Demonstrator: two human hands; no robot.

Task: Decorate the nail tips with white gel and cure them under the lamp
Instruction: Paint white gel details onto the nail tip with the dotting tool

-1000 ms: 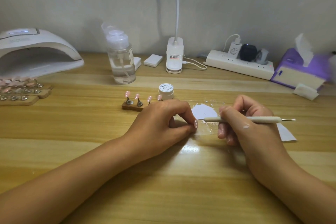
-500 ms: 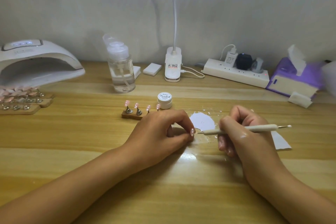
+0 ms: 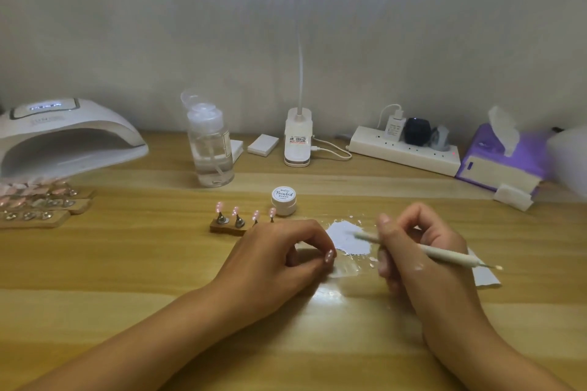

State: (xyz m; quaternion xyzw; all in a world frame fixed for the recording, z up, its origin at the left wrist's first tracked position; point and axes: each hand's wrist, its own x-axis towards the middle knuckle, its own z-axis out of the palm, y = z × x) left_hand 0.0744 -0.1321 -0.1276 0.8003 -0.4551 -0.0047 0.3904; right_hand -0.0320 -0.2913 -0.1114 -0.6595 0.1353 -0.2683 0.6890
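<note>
My left hand [image 3: 279, 257] rests on the wooden table and pinches a small pink nail tip [image 3: 329, 255] between thumb and forefinger. My right hand [image 3: 416, 251] grips a white dotting pen [image 3: 444, 253], whose front end lies over a white patch of gel on a paper palette [image 3: 347, 240], a little right of the nail tip. A wooden holder [image 3: 227, 227] with several pink nail tips on metal stands sits just behind my left hand. The white gel jar [image 3: 283, 200] stands closed beside it. The white curing lamp [image 3: 63, 136] is at the far left.
Three wooden strips of more nail tips [image 3: 38, 203] lie in front of the lamp. A clear pump bottle [image 3: 211, 146], a desk lamp base [image 3: 297, 141], a power strip [image 3: 405, 149] and a purple tissue box [image 3: 502, 159] line the back of the table.
The pen's front end has drawn back from the nail tip to the white gel patch on the paper. The camera has tilted up. My left hand still holds the nail tip.
</note>
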